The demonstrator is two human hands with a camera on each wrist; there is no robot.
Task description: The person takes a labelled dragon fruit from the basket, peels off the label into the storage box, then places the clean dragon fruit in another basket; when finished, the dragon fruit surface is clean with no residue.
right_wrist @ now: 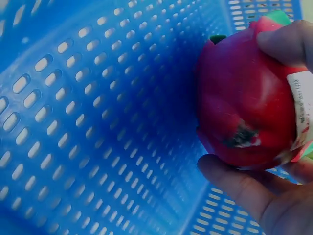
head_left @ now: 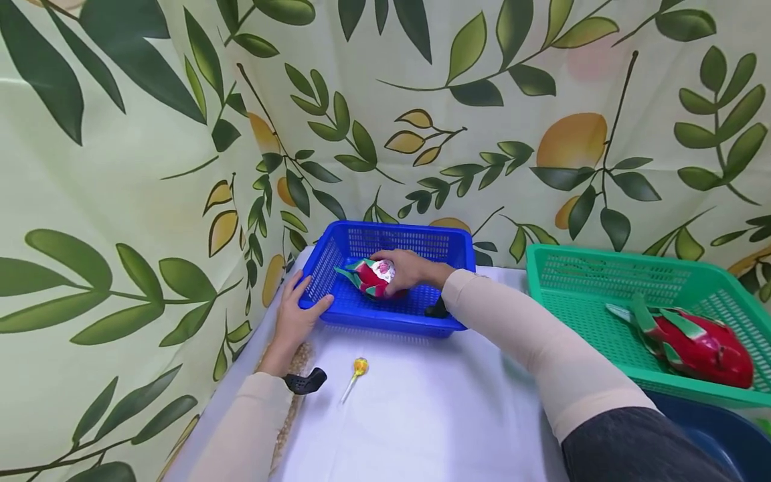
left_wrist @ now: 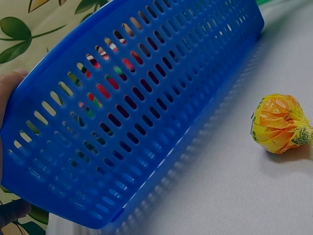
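Note:
My right hand [head_left: 406, 271] grips a red dragon fruit [right_wrist: 239, 103] with green scales and a white label, inside the blue basket [head_left: 385, 325]. In the right wrist view, the thumb and fingers lie on opposite sides of the fruit. My left hand [head_left: 295, 318] holds the basket's front left corner, its thumb over the rim and its other fingers spread along the left side. Through the slots in the left wrist view, red and green patches of the fruit show. A yellow-orange wrapped lollipop [head_left: 360, 367] lies on the white table in front of the basket.
To the right stands a green basket [head_left: 578, 258] with another dragon fruit [head_left: 705, 348] in it. A dark blue tub [head_left: 693, 422] sits below that basket, partly behind my right arm. Leaf-patterned cloth [head_left: 373, 80] rises behind and to the left. A strip of beige grains [head_left: 288, 415] runs beneath my left forearm.

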